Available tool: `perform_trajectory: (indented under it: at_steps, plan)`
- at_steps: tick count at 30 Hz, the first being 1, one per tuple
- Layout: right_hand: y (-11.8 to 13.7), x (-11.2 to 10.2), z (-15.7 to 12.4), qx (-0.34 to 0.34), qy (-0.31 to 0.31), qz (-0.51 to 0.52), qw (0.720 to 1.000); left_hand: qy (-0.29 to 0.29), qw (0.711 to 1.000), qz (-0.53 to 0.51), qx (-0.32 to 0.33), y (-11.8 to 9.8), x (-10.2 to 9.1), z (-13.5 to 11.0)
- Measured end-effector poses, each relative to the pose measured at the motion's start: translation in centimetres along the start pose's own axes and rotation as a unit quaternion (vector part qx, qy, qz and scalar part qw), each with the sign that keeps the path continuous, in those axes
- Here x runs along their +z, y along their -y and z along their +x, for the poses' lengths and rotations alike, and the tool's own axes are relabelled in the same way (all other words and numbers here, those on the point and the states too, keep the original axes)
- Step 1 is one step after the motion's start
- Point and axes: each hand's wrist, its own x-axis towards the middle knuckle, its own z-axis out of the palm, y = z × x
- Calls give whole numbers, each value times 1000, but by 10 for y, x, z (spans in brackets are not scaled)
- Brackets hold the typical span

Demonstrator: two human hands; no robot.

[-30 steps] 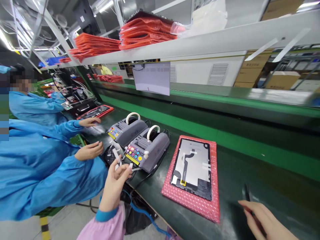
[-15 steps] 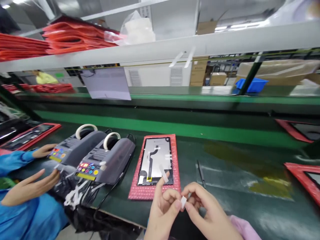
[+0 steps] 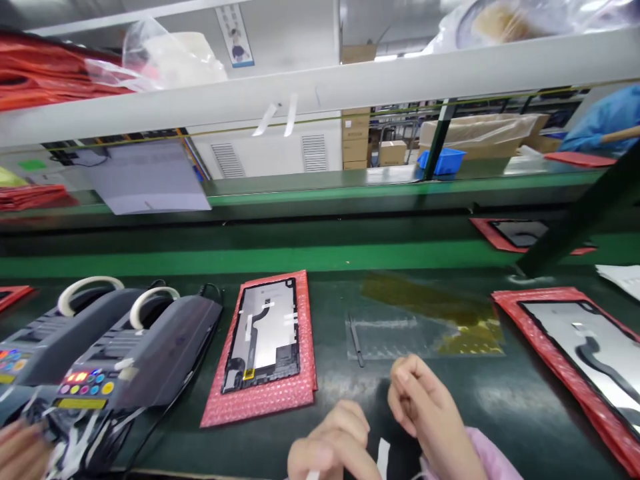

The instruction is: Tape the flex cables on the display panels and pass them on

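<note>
My left hand (image 3: 333, 440) is low in the head view, fingers curled and knuckles up. A strip of white tape (image 3: 383, 459) sticks out beside its fingers, and another bit of white shows under the thumb side. To the right, my right hand (image 3: 425, 413) is closed, thumb pressed to the index finger; what it pinches, if anything, is hidden. Left of both hands a tablet screen panel (image 3: 267, 327), back side up with a dark flex cable and white tape pieces, lies on a pink bubble-wrap pouch (image 3: 257, 403). Tweezers (image 3: 356, 340) lie beyond my hands.
Two grey tape dispensers (image 3: 145, 353) stand left, with a co-worker's blurred hand (image 3: 23, 450) beside them. Amber film (image 3: 430, 307) lies mid-bench. Another panel (image 3: 590, 347) in a red pouch is at right. A dark post (image 3: 575, 220) rises there; a shelf beam (image 3: 320, 93) crosses above.
My hands have come apart from their shared pinch on a small white piece; the left has turned knuckles up. The view has swung right, bringing the right-hand panel further in.
</note>
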Motion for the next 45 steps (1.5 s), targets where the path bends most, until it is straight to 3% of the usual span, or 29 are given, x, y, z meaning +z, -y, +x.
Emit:
perform_trajectory:
  at_steps: [3, 8, 11, 13, 16, 18, 23, 26, 29, 36, 45]
  plan:
    - [10, -25, -4, 13, 8, 42, 999, 14, 998, 33, -46, 10, 18, 5]
    - [50, -68, -27, -152, -55, -151, 975, 95, 985, 27, -140, 29, 48, 0]
    - [70, -91, -42, -144, -84, -236, 957, 164, 966, 11, -202, 41, 71, -7]
    - [81, -111, -50, -145, -128, -231, 953, 183, 949, -5, -256, 51, 89, -11]
    - [110, -155, -61, -177, -217, -192, 940, 163, 928, -21, -334, 71, 118, -13]
    - [137, -194, -66, -164, -255, -200, 932, 193, 917, -8, -348, 83, 138, -9]
    - [194, -292, -47, -15, -227, -275, 934, 363, 892, 42, -266, 107, 187, 14]
    - [198, -335, -20, 62, -137, -300, 942, 428, 882, 71, -182, 125, 213, 29]
    - [188, -362, 5, 107, -52, -308, 944, 468, 868, 113, -117, 148, 232, 37]
    - [169, -387, 27, 127, 13, -278, 952, 504, 842, 182, -56, 184, 250, 34]
    - [163, -385, 26, 97, 7, -319, 943, 522, 836, 166, 40, 197, 265, 12]
